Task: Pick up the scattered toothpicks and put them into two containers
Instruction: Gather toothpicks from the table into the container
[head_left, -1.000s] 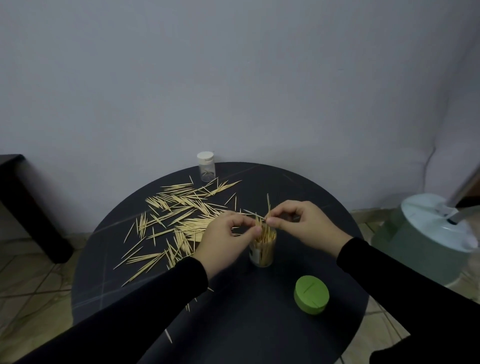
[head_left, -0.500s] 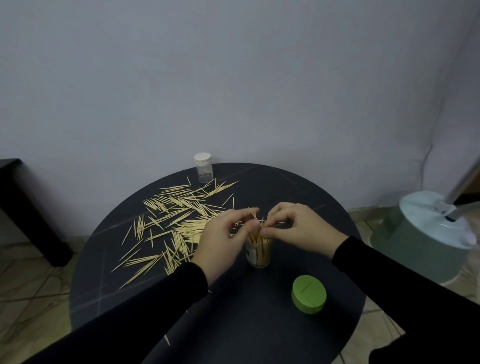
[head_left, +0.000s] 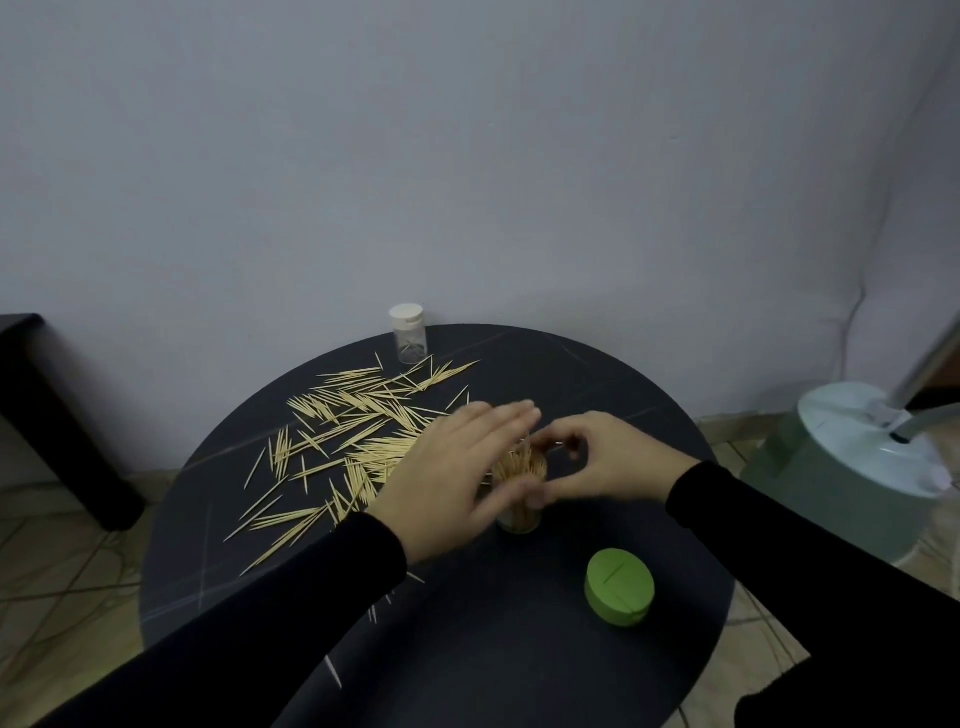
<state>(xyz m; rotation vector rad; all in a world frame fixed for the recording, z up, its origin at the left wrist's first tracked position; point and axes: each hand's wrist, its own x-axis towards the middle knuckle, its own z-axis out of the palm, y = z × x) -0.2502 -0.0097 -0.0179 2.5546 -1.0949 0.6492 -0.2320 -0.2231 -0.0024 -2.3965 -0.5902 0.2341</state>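
Note:
Many pale wooden toothpicks (head_left: 358, 431) lie scattered over the left half of the round black table (head_left: 519, 649). A clear container (head_left: 519, 488), full of upright toothpicks, stands at the table's middle between my hands. My left hand (head_left: 452, 478) is flat with fingers stretched out, just left of and partly over the container, holding nothing. My right hand (head_left: 602, 462) curls around the container's right side, thumb and fingers against it. A second small clear container (head_left: 409, 333) with a white cap stands at the far edge. The green lid (head_left: 619, 586) lies near right.
A pale green bin (head_left: 852, 467) with a white lid stands on the floor right of the table. A dark piece of furniture (head_left: 47, 415) stands at the left. The wall is close behind the table. A few stray toothpicks (head_left: 332, 670) lie near the front.
My left hand has let go of the toothpicks it pinched and spread flat beside the container. My right hand dropped from pinching toothpicks above the rim to cupping the container's side.

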